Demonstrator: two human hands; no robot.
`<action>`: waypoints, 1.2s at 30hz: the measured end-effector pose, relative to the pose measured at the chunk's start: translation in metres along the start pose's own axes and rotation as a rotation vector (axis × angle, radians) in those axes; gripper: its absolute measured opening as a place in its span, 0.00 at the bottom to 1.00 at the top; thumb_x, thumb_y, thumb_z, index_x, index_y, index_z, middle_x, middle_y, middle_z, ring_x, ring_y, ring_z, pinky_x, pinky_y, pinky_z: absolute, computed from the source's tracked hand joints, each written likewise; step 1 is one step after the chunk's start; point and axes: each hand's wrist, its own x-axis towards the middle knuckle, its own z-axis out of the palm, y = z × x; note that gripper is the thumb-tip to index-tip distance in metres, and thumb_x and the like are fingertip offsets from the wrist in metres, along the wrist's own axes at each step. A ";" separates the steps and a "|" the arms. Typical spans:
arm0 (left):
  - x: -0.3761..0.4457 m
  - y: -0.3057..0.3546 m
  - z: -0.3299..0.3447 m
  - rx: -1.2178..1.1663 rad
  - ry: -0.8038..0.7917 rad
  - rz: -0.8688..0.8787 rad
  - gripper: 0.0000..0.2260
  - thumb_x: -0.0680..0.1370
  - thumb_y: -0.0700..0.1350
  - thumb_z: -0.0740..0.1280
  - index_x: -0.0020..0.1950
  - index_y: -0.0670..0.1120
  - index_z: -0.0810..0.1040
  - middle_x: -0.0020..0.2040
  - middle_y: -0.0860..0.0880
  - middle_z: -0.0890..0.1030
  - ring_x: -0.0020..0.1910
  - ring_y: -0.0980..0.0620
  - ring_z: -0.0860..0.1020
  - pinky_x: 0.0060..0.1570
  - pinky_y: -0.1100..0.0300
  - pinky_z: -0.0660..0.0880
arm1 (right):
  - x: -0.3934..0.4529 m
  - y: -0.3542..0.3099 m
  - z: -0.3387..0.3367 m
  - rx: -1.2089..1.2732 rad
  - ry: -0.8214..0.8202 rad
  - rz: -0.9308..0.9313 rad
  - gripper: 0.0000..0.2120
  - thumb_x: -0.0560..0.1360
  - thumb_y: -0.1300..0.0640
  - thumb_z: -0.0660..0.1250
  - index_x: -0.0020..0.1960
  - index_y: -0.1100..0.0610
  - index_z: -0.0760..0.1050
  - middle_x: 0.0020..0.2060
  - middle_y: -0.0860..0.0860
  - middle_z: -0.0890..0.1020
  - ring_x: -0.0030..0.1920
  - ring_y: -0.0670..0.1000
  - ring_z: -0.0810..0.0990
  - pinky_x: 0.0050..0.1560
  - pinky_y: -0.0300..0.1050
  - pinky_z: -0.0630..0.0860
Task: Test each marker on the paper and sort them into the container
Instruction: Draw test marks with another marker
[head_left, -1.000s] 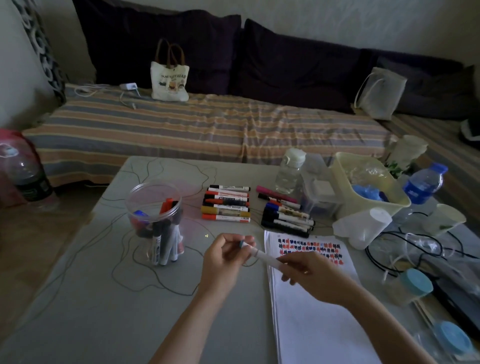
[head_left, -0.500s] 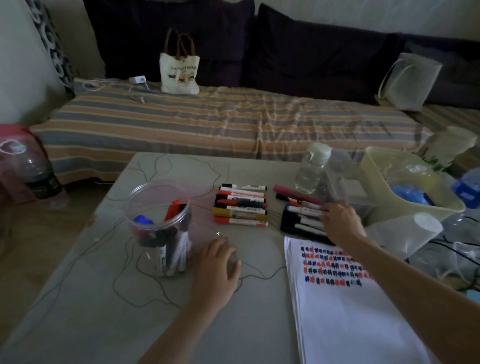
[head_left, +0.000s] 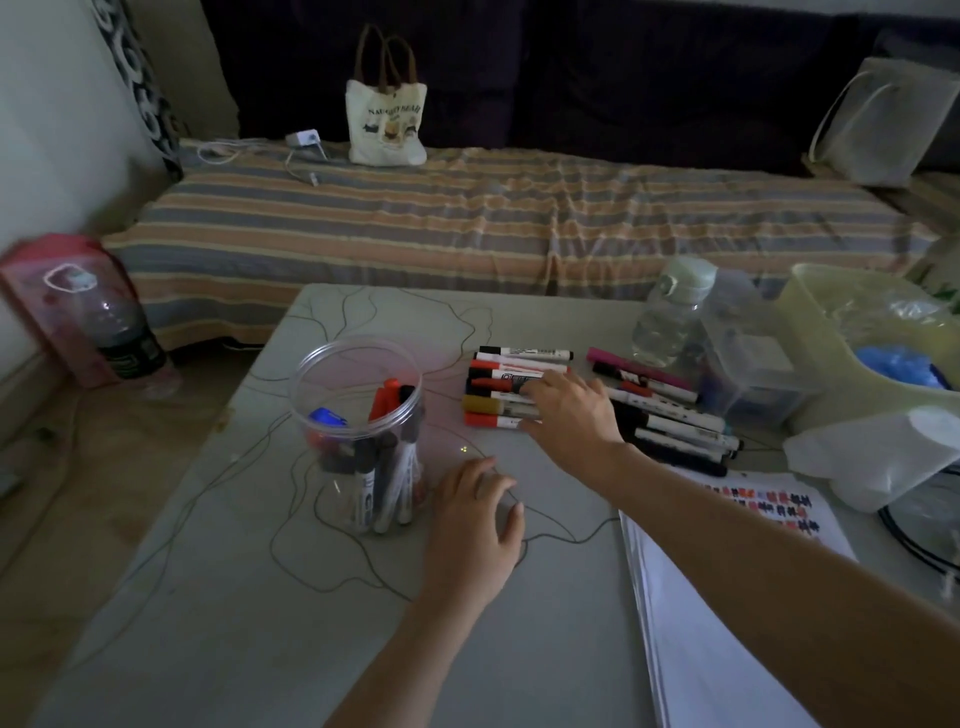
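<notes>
A clear round plastic container stands on the grey table with several markers upright in it. To its right lies a row of markers side by side, and a second group of markers lies further right. My right hand rests over the right ends of the first row, fingers reaching onto them; whether it grips one is hidden. My left hand lies flat on the table just right of the container and holds nothing. A stack of white paper with red and black test marks sits at the right.
At the table's right stand a clear water bottle, a clear box, a pale yellow bin and a white cup on its side. A striped couch with a tote bag is behind. A bottle stands on the floor at left.
One second ago both hands held a marker above the paper. My left hand has since dropped flat to the table. My right hand moved from the right marker group to the left row.
</notes>
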 end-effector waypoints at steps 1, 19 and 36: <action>0.000 0.000 0.000 0.001 0.003 0.000 0.15 0.76 0.54 0.60 0.56 0.49 0.79 0.63 0.51 0.76 0.65 0.50 0.71 0.62 0.53 0.72 | 0.002 0.002 0.002 0.011 -0.003 0.021 0.20 0.76 0.45 0.67 0.65 0.51 0.73 0.62 0.50 0.76 0.65 0.54 0.72 0.64 0.52 0.67; -0.005 0.078 -0.048 -0.641 -0.173 -0.219 0.11 0.81 0.49 0.63 0.59 0.49 0.80 0.57 0.58 0.81 0.56 0.68 0.76 0.57 0.69 0.71 | -0.175 0.002 -0.034 1.396 -0.163 0.663 0.07 0.81 0.62 0.61 0.49 0.62 0.77 0.38 0.55 0.82 0.31 0.49 0.77 0.31 0.40 0.74; -0.058 0.167 -0.065 -1.390 -0.440 -0.715 0.12 0.82 0.45 0.59 0.61 0.39 0.75 0.56 0.44 0.83 0.57 0.50 0.81 0.53 0.55 0.74 | -0.248 0.013 -0.085 1.339 -0.212 0.524 0.14 0.81 0.52 0.61 0.49 0.62 0.78 0.37 0.54 0.82 0.30 0.52 0.75 0.32 0.47 0.73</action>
